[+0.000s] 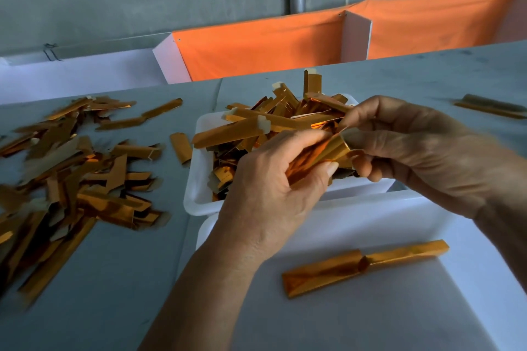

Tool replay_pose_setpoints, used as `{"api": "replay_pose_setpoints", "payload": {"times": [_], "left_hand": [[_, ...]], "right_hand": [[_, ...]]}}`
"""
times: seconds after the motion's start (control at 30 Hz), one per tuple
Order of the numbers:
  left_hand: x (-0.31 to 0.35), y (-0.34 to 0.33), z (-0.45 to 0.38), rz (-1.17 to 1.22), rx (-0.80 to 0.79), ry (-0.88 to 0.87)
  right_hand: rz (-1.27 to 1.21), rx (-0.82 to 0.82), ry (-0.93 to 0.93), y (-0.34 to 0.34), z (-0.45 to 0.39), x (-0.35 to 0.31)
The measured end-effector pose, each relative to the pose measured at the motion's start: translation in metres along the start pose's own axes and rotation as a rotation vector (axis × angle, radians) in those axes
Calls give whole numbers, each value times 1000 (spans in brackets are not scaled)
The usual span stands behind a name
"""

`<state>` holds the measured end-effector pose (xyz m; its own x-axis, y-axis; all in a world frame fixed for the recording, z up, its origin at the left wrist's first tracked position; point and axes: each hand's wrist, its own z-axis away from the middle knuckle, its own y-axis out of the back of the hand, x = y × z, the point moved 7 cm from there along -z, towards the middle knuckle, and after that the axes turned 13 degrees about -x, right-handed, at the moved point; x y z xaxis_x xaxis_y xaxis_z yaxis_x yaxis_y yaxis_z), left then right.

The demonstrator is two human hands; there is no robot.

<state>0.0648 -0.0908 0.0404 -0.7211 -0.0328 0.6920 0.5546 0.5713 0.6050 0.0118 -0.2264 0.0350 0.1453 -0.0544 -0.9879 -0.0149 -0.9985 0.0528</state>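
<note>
Here we hold the gold foil strip (322, 155) above the near edge of the heaped white tray (191, 191), left hand (273, 185) curled round its body, right hand (422, 151) pinching its end, and we reckon too hard a squeeze could crease it or drop it into the tray

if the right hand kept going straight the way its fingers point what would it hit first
Probably the left hand. The right hand points leftward along the folded gold foil piece that both hands pinch, and the left hand grips its other end, right in that path. Depth is hard to judge.
</note>
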Motion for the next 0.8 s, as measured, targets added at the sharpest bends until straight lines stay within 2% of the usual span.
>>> {"api": "replay_pose_setpoints", "payload": {"times": [0.13, 0.33, 0.8], "left_hand": [[0, -5, -3, -43, -46, -8], [-2, -4, -3, 41, -26, -30], [2, -7, -3, 65, -67, -64]], "right_hand": [[19, 11, -4, 0, 0, 0], [81, 26, 6, 5, 1, -1], [-72, -34, 43, 9, 4, 1]]}}
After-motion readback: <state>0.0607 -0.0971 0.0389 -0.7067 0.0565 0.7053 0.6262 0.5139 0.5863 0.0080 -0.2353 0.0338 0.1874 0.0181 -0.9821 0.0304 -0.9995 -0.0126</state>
